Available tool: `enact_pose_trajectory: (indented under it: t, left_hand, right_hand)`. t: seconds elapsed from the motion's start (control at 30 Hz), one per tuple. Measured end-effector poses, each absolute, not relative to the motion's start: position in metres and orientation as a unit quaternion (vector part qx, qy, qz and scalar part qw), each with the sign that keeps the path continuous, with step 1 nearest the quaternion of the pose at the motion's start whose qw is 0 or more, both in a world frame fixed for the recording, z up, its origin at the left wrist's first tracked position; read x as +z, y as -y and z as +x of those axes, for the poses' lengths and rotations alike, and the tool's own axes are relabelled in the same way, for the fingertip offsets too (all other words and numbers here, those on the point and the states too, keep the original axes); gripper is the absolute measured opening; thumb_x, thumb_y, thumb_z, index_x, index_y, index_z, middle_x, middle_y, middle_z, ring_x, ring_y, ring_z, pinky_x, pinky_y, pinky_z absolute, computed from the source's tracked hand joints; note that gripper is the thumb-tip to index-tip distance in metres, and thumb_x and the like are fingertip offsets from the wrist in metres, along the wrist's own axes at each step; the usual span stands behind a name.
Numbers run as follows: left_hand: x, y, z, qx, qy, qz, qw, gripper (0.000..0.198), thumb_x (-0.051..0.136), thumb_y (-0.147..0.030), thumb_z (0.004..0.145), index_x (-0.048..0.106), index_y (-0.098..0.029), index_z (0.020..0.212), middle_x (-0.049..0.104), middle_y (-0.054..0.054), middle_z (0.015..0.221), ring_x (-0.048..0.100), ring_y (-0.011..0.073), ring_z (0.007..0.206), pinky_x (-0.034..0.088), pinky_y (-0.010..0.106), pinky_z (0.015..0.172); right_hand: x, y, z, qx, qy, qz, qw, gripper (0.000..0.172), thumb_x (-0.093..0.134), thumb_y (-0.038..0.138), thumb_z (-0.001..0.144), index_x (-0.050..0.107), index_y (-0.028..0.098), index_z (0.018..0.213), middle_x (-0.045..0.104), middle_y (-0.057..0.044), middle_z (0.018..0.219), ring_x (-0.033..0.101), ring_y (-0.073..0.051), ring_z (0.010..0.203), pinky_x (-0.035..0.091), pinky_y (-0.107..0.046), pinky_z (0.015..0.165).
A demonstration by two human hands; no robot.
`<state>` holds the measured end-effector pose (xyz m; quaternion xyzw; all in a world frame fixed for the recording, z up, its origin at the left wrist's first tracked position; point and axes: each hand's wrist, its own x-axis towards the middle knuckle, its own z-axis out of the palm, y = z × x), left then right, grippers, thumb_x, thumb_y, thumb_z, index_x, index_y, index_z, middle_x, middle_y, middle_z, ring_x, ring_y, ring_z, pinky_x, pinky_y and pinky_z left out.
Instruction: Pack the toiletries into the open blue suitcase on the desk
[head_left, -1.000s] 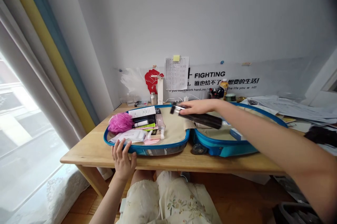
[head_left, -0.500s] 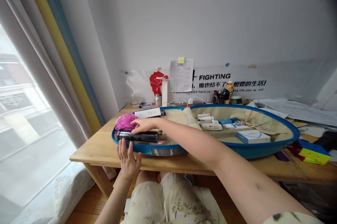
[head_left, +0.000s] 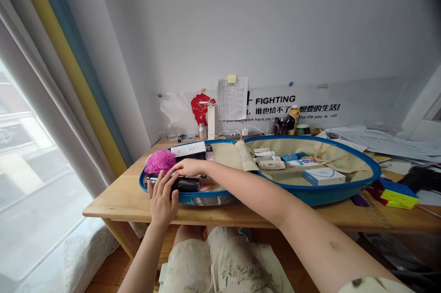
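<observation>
My left hand (head_left: 162, 199) lies across the near side of a shiny black cylinder (head_left: 188, 184), its fingers stretched over the top. The cylinder rests lengthwise inside the near rim of an open blue-rimmed suitcase (head_left: 206, 194). Just behind it, my right hand (head_left: 191, 167) reaches in with fingers extended leftward, fingertips close to those of the left; they are partly hidden and do not visibly wrap around anything. A pink mesh bath puff (head_left: 160, 162) sits beside both hands at the left end. Behind the right hand is a white printed box (head_left: 188, 149) on something dark.
The suitcase's right half holds several tubes and bottles, including a white bottle (head_left: 270, 165), plus a blue-white box (head_left: 324, 176). Papers (head_left: 361, 143) and a colourful cube (head_left: 398, 193) lie at the right of the wooden table (head_left: 113, 196). A white lamp (head_left: 211, 121) stands behind.
The black cylinder has settled lower into the suitcase. My left hand has moved up over it, and my right hand has shifted from its top to behind it. The view has turned slightly.
</observation>
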<state>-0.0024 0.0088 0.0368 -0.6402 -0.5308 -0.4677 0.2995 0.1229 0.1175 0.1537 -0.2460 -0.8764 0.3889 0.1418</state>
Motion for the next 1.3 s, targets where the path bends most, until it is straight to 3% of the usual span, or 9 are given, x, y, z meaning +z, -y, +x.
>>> enact_pose_trajectory:
  t: [0.1,0.2,0.37,0.47,0.53,0.7,0.83,1.03,1.3]
  left_hand:
    - [0.043,-0.01,-0.006,-0.447,0.517,-0.668,0.296,0.043,0.032,-0.036,0.102,0.06,-0.021,0.132,0.067,0.011,0.128,0.051,0.0253,0.131,0.016,0.044,0.12]
    - [0.043,-0.009,-0.008,-0.446,0.51,-0.669,0.305,0.042,0.033,-0.036,0.102,0.061,-0.019,0.129,0.068,0.012,0.124,0.054,0.025,0.126,0.022,0.041,0.117]
    - [0.038,-0.008,-0.005,-0.458,0.507,-0.663,0.305,0.042,0.034,-0.035,0.102,0.061,-0.019,0.129,0.067,0.012,0.126,0.053,0.0255,0.127,0.024,0.041,0.114]
    - [0.034,-0.01,-0.002,-0.478,0.503,-0.65,0.309,0.042,0.033,-0.034,0.102,0.061,-0.019,0.129,0.066,0.013,0.126,0.052,0.0259,0.128,0.025,0.041,0.113]
    - [0.031,-0.011,-0.001,-0.49,0.505,-0.64,0.309,0.043,0.032,-0.035,0.102,0.06,-0.019,0.13,0.066,0.013,0.125,0.051,0.0264,0.129,0.026,0.042,0.113]
    - [0.027,-0.013,-0.005,-0.492,0.503,-0.64,0.309,0.045,0.033,-0.036,0.101,0.059,-0.021,0.134,0.066,0.012,0.126,0.05,0.027,0.131,0.026,0.043,0.113]
    - [0.028,-0.011,-0.008,-0.474,0.487,-0.66,0.319,0.045,0.034,-0.035,0.101,0.057,-0.021,0.136,0.066,0.013,0.125,0.05,0.0271,0.131,0.027,0.042,0.112]
    - [0.025,-0.01,-0.007,-0.484,0.488,-0.648,0.326,0.046,0.033,-0.036,0.101,0.057,-0.02,0.137,0.065,0.014,0.126,0.049,0.0281,0.132,0.028,0.043,0.111]
    - [0.023,-0.011,-0.007,-0.483,0.494,-0.646,0.324,0.046,0.032,-0.038,0.102,0.058,-0.019,0.134,0.065,0.014,0.127,0.049,0.0278,0.132,0.029,0.043,0.111]
  right_hand:
    - [0.154,-0.119,0.124,0.387,0.881,-0.25,0.103,0.019,0.07,0.037,0.082,0.074,0.026,0.098,0.075,0.001,0.09,0.069,-0.022,0.092,0.055,-0.035,0.087]
    - [0.167,-0.125,0.142,0.373,0.877,-0.28,0.111,0.025,0.071,0.041,0.081,0.073,0.027,0.102,0.074,0.001,0.091,0.069,-0.02,0.083,0.056,-0.033,0.079]
    - [0.203,-0.156,0.235,0.306,0.877,-0.345,0.136,0.036,0.059,0.039,0.087,0.067,0.025,0.12,0.071,-0.003,0.114,0.067,-0.017,0.086,0.053,-0.031,0.079]
    - [0.214,-0.175,0.312,0.232,0.869,-0.419,0.128,0.041,0.058,0.04,0.085,0.068,0.021,0.12,0.072,-0.007,0.105,0.066,-0.018,0.085,0.051,-0.033,0.084]
    - [0.211,-0.183,0.359,0.187,0.857,-0.471,0.099,0.039,0.062,0.044,0.08,0.072,0.02,0.109,0.072,-0.009,0.099,0.066,-0.021,0.085,0.05,-0.035,0.083]
    - [0.183,-0.183,0.435,0.114,0.82,-0.561,0.012,0.035,0.07,0.04,0.071,0.073,0.02,0.1,0.071,-0.011,0.109,0.065,-0.027,0.098,0.049,-0.034,0.083]
    - [0.168,-0.181,0.471,0.078,0.777,-0.62,-0.071,0.03,0.069,0.04,0.078,0.071,0.019,0.099,0.069,-0.011,0.112,0.063,-0.026,0.105,0.048,-0.035,0.089]
    - [0.151,-0.171,0.521,0.061,0.664,-0.713,-0.216,0.038,0.06,0.047,0.091,0.063,0.017,0.114,0.063,-0.009,0.121,0.06,-0.019,0.109,0.049,-0.043,0.098]
    - [0.13,-0.166,0.542,0.094,0.603,-0.752,-0.25,0.038,0.057,0.05,0.092,0.064,0.02,0.115,0.062,-0.008,0.124,0.06,-0.02,0.11,0.051,-0.041,0.097]
